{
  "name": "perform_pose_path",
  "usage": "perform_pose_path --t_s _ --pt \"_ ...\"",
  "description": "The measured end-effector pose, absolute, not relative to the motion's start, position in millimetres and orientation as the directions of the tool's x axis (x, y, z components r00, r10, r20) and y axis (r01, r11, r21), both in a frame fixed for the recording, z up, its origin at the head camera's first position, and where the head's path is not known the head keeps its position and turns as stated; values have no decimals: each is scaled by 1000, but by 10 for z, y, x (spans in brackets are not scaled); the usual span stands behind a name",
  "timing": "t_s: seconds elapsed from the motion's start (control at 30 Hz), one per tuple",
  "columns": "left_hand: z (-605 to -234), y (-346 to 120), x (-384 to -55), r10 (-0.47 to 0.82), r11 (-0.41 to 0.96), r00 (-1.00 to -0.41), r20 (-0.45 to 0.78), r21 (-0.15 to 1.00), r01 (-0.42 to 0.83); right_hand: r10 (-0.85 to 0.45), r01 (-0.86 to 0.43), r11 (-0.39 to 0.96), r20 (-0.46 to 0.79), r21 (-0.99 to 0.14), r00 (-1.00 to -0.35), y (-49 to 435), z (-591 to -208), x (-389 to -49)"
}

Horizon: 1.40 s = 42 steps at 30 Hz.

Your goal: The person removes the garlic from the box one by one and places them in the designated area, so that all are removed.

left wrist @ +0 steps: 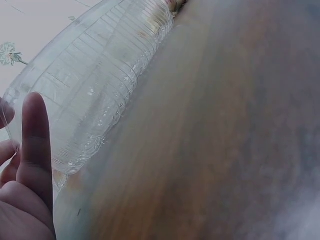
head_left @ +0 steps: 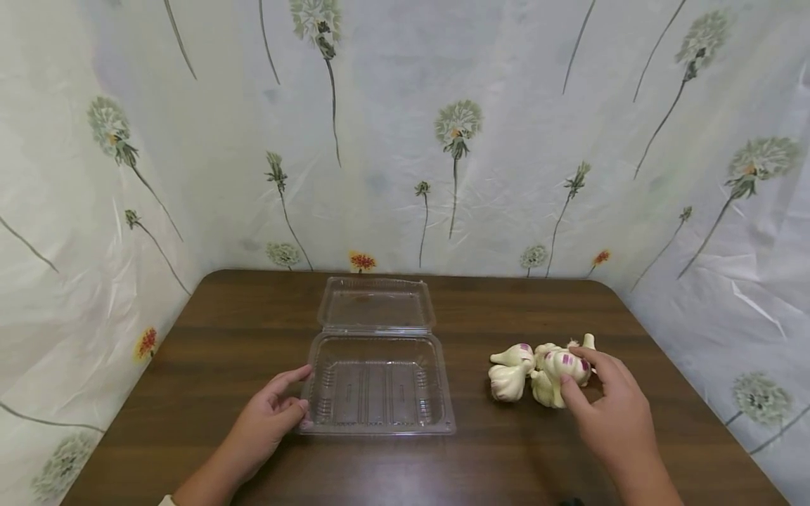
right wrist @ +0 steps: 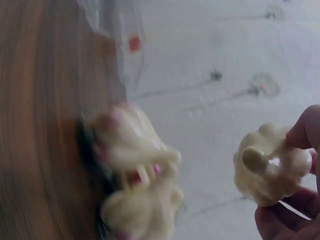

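Observation:
A clear plastic clamshell container (head_left: 377,428) lies on the table with its lid (head_left: 376,309) folded back. My left hand (head_left: 268,414) holds the near left part of its rim; in the left wrist view the thumb (left wrist: 35,130) lies against the clear wall. On the right, my right hand (head_left: 616,414) grips a white garlic bulb (head_left: 565,365) with purple marks between thumb and fingers. The right wrist view shows this held garlic bulb (right wrist: 267,172) apart from the others, stem toward the camera. Several more garlic bulbs (head_left: 508,384) sit clustered just left of and beneath it.
The brown wooden table (head_left: 240,316) has rounded far corners. A pale curtain (head_left: 386,119) with dandelion prints hangs behind it and along both sides. A small dark object (head_left: 571,502) shows at the bottom edge of the head view.

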<state>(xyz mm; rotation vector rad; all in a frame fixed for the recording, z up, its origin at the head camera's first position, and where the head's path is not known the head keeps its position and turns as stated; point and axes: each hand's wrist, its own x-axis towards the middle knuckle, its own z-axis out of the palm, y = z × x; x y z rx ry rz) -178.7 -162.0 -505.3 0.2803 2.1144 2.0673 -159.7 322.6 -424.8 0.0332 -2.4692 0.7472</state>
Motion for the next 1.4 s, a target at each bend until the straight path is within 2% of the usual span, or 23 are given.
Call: perform_pose_path --t_s 0.27,0.53,0.73,0.97,1.4 --pt "-5041 -1648 -1794 262 37 -965 16 999 27 237 -60 838 461 -543 -855 3560 -4289 -1553" --pt "-5088 -1661 -1735 227 46 -974 -9 999 1 322 35 782 355 -622 -878 3821 -4412 -1599" --pt "-5101 -1647 -1721 216 24 -976 7 1000 12 391 178 765 227 -619 -892 4016 -4531 -1620" --pt "-5098 -1641 -1730 229 23 -973 14 1000 20 396 294 726 28 -622 -918 4167 -4669 -1717" --pt "-5080 -1641 -1770 260 33 -965 20 999 29 328 332 678 -135 -656 -935 4217 -4837 -1832"
